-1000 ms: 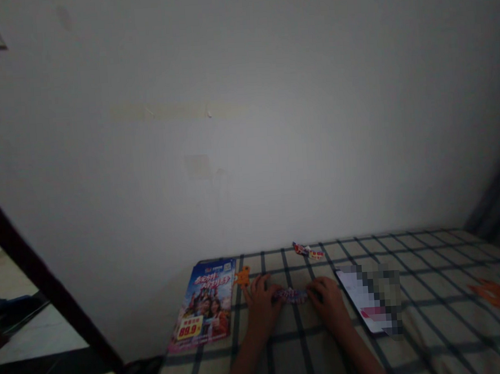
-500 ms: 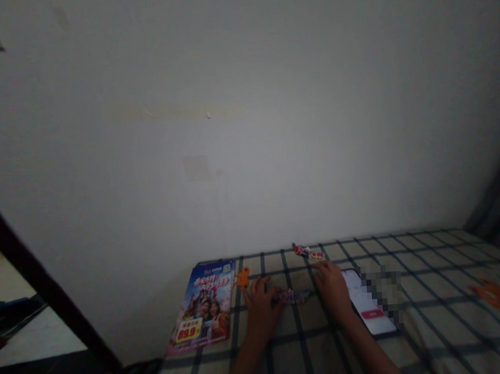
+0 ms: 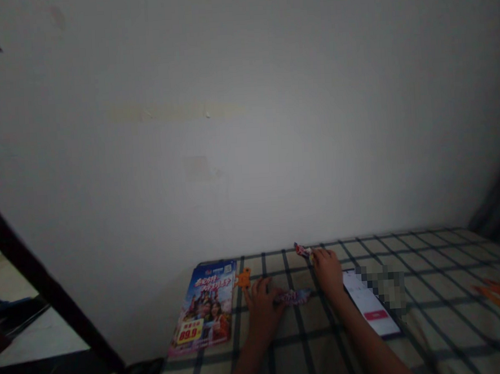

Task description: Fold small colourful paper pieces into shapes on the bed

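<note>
My left hand (image 3: pixel 264 303) rests on the checked cloth with its fingers apart. Its thumb side touches the left end of a crumpled, printed paper piece (image 3: pixel 298 297), blue and purple. A small orange bear-shaped piece (image 3: pixel 243 277) lies just beyond its fingertips. Farther back, the bent fingers of my right hand (image 3: pixel 328 269) are closed over the right end of a second crumpled printed piece (image 3: pixel 302 250), red, white and dark. The fingers hide that end.
A glossy printed leaflet stack (image 3: pixel 206 305) lies at the left. Right of my right forearm is a lit phone (image 3: pixel 369 304), partly pixelated. Another orange piece (image 3: pixel 498 294) lies far right. The checked cloth (image 3: pixel 432 255) runs up to the wall (image 3: pixel 273 151).
My right hand has moved slightly up and forward, onto the right end of the far crumpled piece. My left hand has stayed nearly where it was.
</note>
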{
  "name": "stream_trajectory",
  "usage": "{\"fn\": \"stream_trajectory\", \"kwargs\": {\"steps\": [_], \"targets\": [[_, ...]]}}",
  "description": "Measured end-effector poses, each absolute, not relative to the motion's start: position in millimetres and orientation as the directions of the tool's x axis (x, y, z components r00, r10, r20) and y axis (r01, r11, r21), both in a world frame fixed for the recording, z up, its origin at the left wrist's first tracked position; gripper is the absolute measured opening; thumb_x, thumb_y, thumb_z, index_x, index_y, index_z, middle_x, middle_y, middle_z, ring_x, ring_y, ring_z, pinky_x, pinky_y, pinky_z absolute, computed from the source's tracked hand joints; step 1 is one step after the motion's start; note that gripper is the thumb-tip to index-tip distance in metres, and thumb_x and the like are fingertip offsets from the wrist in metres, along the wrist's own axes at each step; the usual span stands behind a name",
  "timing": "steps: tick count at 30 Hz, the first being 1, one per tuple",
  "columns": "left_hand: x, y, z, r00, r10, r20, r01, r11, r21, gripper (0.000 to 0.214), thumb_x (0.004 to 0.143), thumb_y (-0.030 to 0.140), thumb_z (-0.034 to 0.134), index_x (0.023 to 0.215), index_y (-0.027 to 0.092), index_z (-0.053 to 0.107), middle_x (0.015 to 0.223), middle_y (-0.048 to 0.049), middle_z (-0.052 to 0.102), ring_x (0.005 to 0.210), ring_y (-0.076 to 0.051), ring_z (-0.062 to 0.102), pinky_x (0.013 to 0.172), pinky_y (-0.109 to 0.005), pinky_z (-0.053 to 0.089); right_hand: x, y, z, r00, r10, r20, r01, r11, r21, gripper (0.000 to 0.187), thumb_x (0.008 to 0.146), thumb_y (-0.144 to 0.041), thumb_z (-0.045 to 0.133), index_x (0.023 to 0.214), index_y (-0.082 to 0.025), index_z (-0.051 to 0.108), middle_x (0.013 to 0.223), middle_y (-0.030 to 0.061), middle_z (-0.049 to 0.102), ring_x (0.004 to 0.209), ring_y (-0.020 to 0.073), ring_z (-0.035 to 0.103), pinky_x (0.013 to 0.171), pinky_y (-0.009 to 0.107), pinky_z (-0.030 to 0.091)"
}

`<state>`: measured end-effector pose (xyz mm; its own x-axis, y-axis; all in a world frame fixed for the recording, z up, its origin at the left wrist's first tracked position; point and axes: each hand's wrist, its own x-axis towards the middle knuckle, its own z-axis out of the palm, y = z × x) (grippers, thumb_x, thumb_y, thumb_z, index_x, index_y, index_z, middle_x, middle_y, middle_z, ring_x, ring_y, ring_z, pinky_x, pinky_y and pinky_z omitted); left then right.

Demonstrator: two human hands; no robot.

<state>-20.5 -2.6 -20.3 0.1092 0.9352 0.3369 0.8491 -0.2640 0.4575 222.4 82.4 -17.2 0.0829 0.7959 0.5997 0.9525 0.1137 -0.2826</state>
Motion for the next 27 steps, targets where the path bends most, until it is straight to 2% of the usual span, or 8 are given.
{"fn": "stream_trajectory", "kwargs": {"steps": [7, 12, 16, 21, 27], "targets": [[-18.5, -3.6, -15.6, 0.103, 0.934, 0.342, 0.837, -0.267, 0.477, 0.02, 0.081, 0.036, 0.073, 0.101, 0.036, 0.076, 0.138, -0.0035, 0.059, 0.136, -0.035, 0.039, 0.114, -0.069, 0.011, 221.7, 77.9, -17.0, 0.103, 0.797, 0.595, 0.929, 0.136, -0.343, 0.023, 0.089, -0.018, 0.055, 0.1, -0.025, 0.074, 0.095, 0.0078, 0.071, 0.093, 0.0252, 0.058, 0.077, 0.034, 0.04], [-17.0, -3.4, -9.6, 0.081, 0.932, 0.353, 0.806, -0.27, 0.527, 0.007, 0.081, 0.033, 0.072, 0.084, 0.031, 0.078, 0.135, -0.0047, 0.061, 0.134, -0.035, 0.041, 0.113, -0.07, 0.012, 219.9, 67.0, -18.3, 0.064, 0.806, 0.589, 0.891, 0.219, -0.397, 0.021, 0.089, -0.022, 0.056, 0.097, -0.028, 0.075, 0.092, 0.0042, 0.071, 0.089, 0.0215, 0.061, 0.078, 0.031, 0.042], [-19.6, 0.5, -10.6, 0.021, 0.904, 0.427, 0.763, -0.291, 0.577, 0.008, 0.082, 0.031, 0.071, 0.081, 0.028, 0.078, 0.133, -0.0047, 0.062, 0.129, -0.033, 0.045, 0.112, -0.067, 0.02, 217.2, 52.7, -21.7, 0.05, 0.814, 0.579, 0.859, 0.261, -0.441, 0.023, 0.091, -0.022, 0.052, 0.098, -0.025, 0.075, 0.093, 0.0047, 0.071, 0.086, 0.0201, 0.063, 0.078, 0.03, 0.045], [-24.3, 7.8, -14.8, -0.069, 0.829, 0.554, 0.702, -0.354, 0.618, 0.012, 0.085, 0.032, 0.066, 0.08, 0.026, 0.076, 0.124, -0.0046, 0.066, 0.119, -0.029, 0.053, 0.106, -0.056, 0.037, 212.5, 35.1, -28.6, 0.061, 0.824, 0.563, 0.759, 0.327, -0.563, 0.025, 0.087, -0.02, 0.052, 0.096, -0.026, 0.075, 0.093, 0.0067, 0.071, 0.089, 0.0222, 0.063, 0.082, 0.033, 0.046], [-25.5, 11.8, -19.0, -0.104, 0.789, 0.605, 0.696, -0.377, 0.612, 0.016, 0.089, 0.03, 0.061, 0.084, 0.024, 0.074, 0.12, -0.0067, 0.066, 0.116, -0.029, 0.054, 0.102, -0.055, 0.041, 201.4, 24.1, -37.9, -0.027, 0.838, 0.546, 0.632, 0.438, -0.64, 0.025, 0.087, -0.021, 0.051, 0.093, -0.026, 0.074, 0.089, 0.0054, 0.068, 0.087, 0.0217, 0.064, 0.078, 0.033, 0.049]]}}
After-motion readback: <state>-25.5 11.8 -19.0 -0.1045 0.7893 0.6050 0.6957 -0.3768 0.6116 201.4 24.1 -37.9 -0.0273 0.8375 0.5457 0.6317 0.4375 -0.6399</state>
